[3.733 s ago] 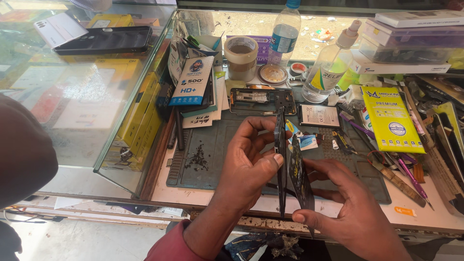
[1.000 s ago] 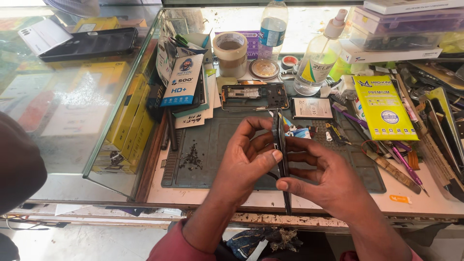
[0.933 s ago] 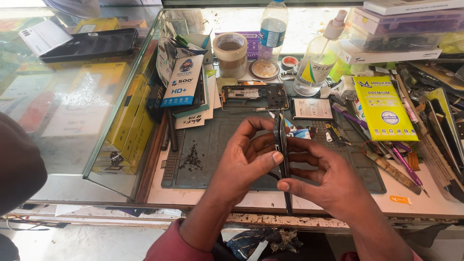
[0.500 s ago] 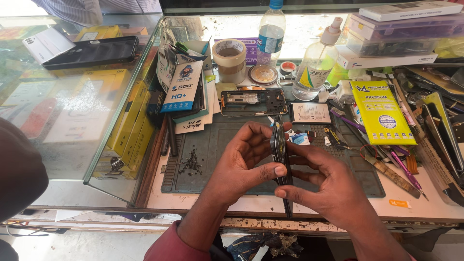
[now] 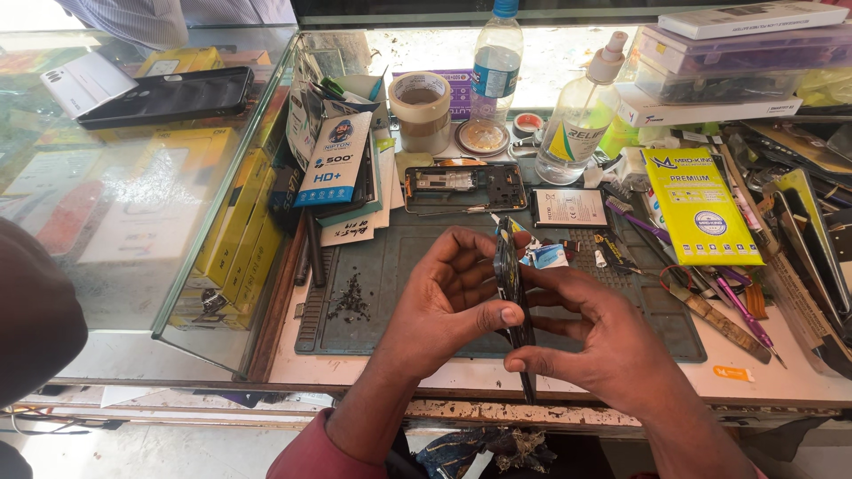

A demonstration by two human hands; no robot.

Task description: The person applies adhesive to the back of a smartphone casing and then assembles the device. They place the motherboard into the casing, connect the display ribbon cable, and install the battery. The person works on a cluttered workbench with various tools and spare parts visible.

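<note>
Worktop: cluttered, glass case at left. Grey mat: centre, opened phone frame at its far edge. Left hand and right hand: both grips clamped on a dark phone, held edge-on above the mat's near part. Screws: small heap, left on mat.

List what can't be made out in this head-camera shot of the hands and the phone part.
- Thin dark phone panel: seen edge-on in the head view, so its faces stay hidden; the left hand and right hand cover its sides.
- Small dark specks on the grey work mat: too small to identify.
- Tools at the right: cut off by the frame edge.
</note>
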